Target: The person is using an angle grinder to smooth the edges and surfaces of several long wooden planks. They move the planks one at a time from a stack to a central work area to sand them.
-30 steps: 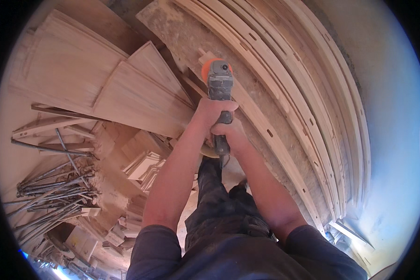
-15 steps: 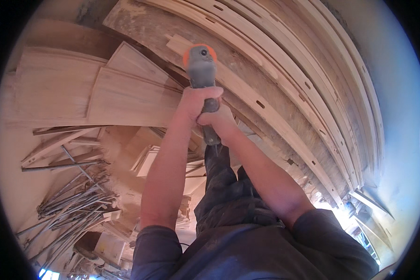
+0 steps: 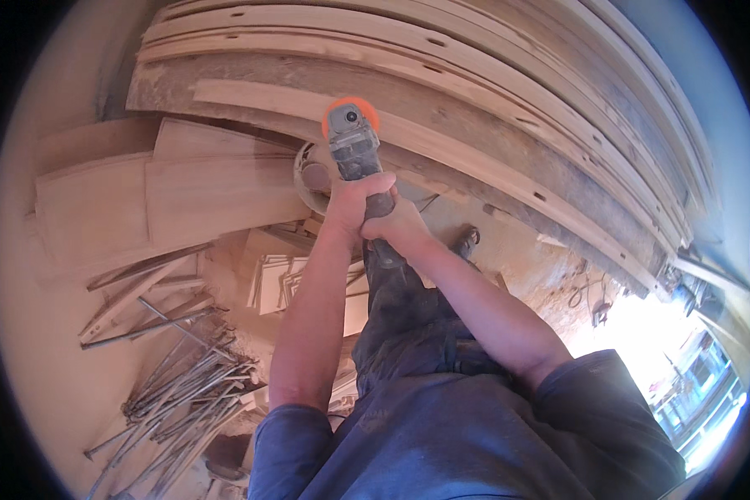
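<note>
Both of my hands are wrapped around the body of a grey angle grinder (image 3: 356, 154), whose round orange disc (image 3: 370, 110) shows around its head. My left hand (image 3: 348, 200) grips it closer to the head. Lower on the body, my right hand (image 3: 400, 223) closes around it from the right. The disc overlaps a long pale wooden board (image 3: 258, 97) in view; whether it touches the wood cannot be seen. That board lies on a wide dusty plank (image 3: 175, 82).
Several slotted boards (image 3: 442, 67) lie lengthwise beyond it. Broad wooden panels (image 3: 92, 208) are at the left. A heap of metal rods (image 3: 179, 400) and stacked wood pieces (image 3: 267, 283) lie lower left. Bright light comes from an opening (image 3: 654, 342) at the right.
My view has turned, so the boards lie more crosswise. The grinder's head sits slightly lower in the picture, and more of the orange disc shows. Both hands keep their hold.
</note>
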Motion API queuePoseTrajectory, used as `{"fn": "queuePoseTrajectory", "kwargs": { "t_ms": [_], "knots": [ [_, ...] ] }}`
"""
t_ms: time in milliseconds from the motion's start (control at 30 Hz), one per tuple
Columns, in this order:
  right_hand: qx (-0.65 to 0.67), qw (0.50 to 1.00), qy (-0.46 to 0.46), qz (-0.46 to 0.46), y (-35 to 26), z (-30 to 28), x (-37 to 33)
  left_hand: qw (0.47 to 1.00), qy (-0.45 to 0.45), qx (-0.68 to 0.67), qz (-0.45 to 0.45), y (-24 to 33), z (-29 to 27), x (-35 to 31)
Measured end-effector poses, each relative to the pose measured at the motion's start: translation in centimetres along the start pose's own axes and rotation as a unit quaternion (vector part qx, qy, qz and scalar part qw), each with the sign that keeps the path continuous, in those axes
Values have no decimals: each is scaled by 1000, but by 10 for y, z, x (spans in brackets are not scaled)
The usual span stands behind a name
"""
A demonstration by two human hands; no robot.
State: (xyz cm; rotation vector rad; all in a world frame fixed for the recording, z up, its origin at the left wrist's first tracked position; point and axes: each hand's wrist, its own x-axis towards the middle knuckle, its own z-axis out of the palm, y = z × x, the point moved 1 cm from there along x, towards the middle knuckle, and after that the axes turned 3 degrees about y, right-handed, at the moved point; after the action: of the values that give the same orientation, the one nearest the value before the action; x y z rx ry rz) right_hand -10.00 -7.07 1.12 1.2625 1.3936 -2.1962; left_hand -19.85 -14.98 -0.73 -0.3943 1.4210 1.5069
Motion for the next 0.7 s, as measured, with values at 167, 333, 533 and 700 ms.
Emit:
{"fn": "queuePoseTrajectory", "kwargs": {
  "t_ms": [167, 333, 533, 700],
  "knots": [
    [24, 999, 35, -27, 51, -80, -37, 997, -14, 31, -63, -62, 66, -18],
    [34, 995, 92, 20, 97, -175, -107, 994, -72, 70, -41, -148, 159, -43],
    [148, 976, 158, 5, 132, -219, -159, 965, -139, 211, -73, -201, 223, -60],
    [-9, 993, 94, -64, 110, -176, -99, 992, -49, 96, -60, -156, 140, -36]
  ]
}}
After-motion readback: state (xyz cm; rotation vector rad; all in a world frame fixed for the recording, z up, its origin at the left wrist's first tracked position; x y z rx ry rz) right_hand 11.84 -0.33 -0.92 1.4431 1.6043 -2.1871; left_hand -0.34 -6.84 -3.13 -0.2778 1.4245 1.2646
